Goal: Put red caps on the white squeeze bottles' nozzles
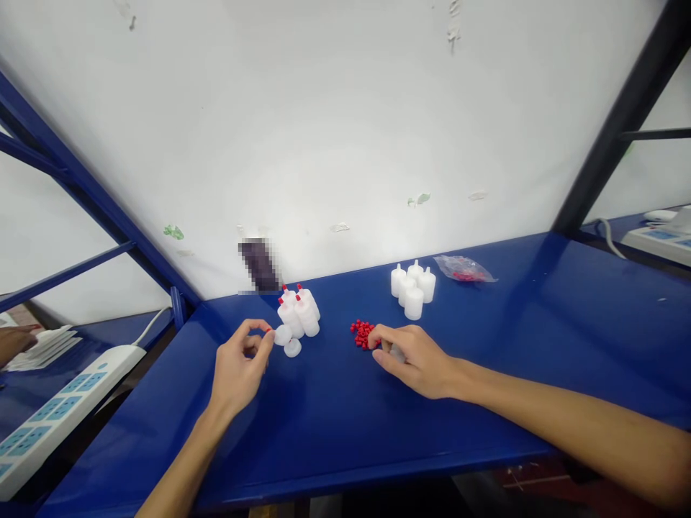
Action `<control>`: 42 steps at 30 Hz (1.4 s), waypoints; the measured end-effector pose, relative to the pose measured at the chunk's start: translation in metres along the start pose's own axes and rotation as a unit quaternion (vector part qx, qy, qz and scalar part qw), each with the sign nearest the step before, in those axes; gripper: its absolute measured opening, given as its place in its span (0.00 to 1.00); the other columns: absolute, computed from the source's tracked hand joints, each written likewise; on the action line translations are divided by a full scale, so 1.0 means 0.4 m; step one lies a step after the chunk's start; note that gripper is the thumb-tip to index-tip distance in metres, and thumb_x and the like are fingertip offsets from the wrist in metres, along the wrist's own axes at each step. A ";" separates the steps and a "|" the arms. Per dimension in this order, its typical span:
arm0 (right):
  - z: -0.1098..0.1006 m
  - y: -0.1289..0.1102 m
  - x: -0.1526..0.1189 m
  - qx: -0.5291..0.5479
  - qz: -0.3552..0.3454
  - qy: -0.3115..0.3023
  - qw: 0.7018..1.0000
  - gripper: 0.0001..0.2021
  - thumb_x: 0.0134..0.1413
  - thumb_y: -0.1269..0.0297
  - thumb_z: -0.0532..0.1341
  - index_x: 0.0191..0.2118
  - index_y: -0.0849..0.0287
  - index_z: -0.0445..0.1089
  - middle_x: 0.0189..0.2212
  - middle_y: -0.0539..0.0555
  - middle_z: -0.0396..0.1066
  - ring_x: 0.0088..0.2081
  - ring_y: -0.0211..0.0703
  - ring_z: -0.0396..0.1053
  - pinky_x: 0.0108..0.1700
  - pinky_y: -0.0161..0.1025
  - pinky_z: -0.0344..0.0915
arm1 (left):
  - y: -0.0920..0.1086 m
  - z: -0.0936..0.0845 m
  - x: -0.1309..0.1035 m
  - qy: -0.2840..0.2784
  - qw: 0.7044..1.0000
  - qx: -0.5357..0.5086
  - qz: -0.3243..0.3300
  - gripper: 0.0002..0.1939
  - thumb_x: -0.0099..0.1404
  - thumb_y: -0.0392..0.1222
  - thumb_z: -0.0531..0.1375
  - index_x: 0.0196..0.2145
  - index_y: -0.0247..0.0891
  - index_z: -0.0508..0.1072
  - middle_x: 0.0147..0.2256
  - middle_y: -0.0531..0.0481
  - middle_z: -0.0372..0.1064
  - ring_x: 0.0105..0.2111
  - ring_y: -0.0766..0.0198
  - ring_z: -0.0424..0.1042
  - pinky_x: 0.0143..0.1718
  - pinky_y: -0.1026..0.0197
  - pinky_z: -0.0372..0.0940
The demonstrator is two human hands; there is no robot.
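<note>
The left hand (237, 370) was raised over the blue surface (324, 424), its thumb and forefinger drawn together on a small red tip (268, 330), with a round white piece (282, 335) right beside the fingertips; how firmly that piece was held could not be told. A second white piece (292, 348) lay just below it, its round end towards the viewer. Close behind these, a cluster of red-tipped white bottles (306, 311) stood upright. The right hand (418, 360) was at a loose pile of red caps (360, 332) near the middle of the surface, its fingers curled and only slightly apart at the edge of the pile. Something whitish (397, 353) showed beneath that hand, but whether the fingers had hold of it, or of a cap, could not be told. Beyond the right hand stood another group of white bottles (413, 306), several with bare pale nozzles, and a clear plastic bag (464, 267) with red contents lay beside them. At the far left, another person's hand (16, 344) was near white sheets (46, 350), behind a power strip (54, 417).
</note>
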State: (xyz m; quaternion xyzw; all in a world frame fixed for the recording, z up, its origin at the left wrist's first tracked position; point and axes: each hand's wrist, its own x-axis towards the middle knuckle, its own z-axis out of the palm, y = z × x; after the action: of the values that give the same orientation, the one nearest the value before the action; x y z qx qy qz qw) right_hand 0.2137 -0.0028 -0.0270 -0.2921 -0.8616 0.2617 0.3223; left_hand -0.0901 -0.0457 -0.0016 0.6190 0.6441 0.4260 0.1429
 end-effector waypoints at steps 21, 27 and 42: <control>-0.011 0.033 0.003 0.149 -0.028 0.071 0.986 0.11 0.63 0.63 0.45 0.32 0.58 0.59 0.23 0.48 0.60 0.23 0.37 0.57 0.28 0.36 0.54 | 0.102 0.203 0.011 -0.259 0.872 0.296 0.291 0.10 0.71 0.42 0.53 0.46 0.42 0.71 0.35 0.50 0.72 0.33 0.59 0.72 0.31 0.61 0.59; -0.017 0.023 0.014 0.115 0.016 0.060 0.991 0.09 0.55 0.73 0.47 0.26 0.58 0.59 0.22 0.48 0.59 0.24 0.37 0.58 0.30 0.36 0.54 | 0.100 0.222 0.031 -0.259 0.853 0.333 0.308 0.09 0.72 0.42 0.52 0.44 0.39 0.69 0.35 0.49 0.72 0.31 0.58 0.72 0.29 0.60 0.58; -0.009 0.000 0.015 0.233 0.079 0.011 0.969 0.12 0.67 0.56 0.53 0.38 0.59 0.66 0.30 0.48 0.63 0.29 0.35 0.57 0.33 0.35 0.55 | 0.093 0.222 0.008 -0.152 0.971 -0.045 0.177 0.09 0.68 0.46 0.60 0.37 0.38 0.75 0.31 0.50 0.73 0.28 0.65 0.70 0.30 0.63 0.64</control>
State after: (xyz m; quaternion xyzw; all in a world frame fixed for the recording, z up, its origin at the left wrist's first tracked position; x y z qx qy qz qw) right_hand 0.2125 0.0021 -0.0221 -0.2784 -0.7474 0.4771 0.3691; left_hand -0.0025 -0.0146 -0.0266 0.7735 0.4751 0.3741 0.1898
